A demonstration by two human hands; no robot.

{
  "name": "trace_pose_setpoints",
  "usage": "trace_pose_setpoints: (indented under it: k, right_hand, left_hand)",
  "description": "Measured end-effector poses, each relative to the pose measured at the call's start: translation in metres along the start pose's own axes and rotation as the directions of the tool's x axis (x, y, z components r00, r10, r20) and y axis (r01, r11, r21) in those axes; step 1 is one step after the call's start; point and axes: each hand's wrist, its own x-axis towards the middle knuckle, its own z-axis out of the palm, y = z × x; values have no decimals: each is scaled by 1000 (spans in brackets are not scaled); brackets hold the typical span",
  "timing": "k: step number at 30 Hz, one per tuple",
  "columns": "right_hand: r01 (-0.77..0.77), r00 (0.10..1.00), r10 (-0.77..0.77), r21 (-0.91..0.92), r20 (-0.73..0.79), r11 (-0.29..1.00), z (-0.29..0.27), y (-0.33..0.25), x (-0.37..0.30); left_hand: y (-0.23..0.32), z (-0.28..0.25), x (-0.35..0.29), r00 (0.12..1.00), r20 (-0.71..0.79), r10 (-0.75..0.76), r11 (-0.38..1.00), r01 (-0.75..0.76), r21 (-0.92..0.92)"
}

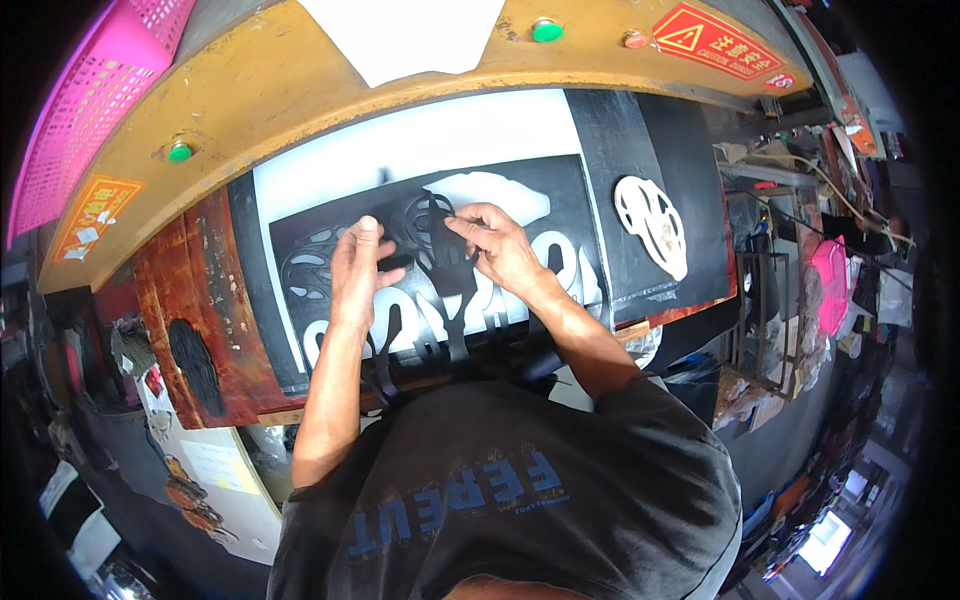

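A black sheet (345,215) with several cut-out openings lies on a white board (420,125), its near edge torn into loops and strips. Over the middle of this sheet, my right hand (500,250) is closed, thumb and fingers pinching a thin black cut piece (440,240) with slots in it. My left hand (358,265) hovers just left of that piece, its fingers apart and nothing visible between them. Right of the sheet, a white shoe-upper-shaped cutting die (650,228) rests on the dark work surface (690,160).
Beyond the board runs a yellow machine beam (220,130) with a green button (548,30) and a red button (636,39). A stack of black cut pieces (195,365) sits on the worn brown surface at left. A pink basket (95,100) stands at far left.
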Motion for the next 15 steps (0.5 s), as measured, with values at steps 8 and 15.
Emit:
trace_pose_setpoints:
  k: [8, 15]
  right_hand:
    - [-252, 918, 341, 370, -200, 894, 6, -15, 12]
    - [-141, 843, 462, 716, -275, 684, -26, -18, 14]
  left_hand:
    - [-22, 26, -22, 986, 160, -36, 999, 41, -23]
    - [-13, 56, -3, 961, 208, 181, 979, -196, 52]
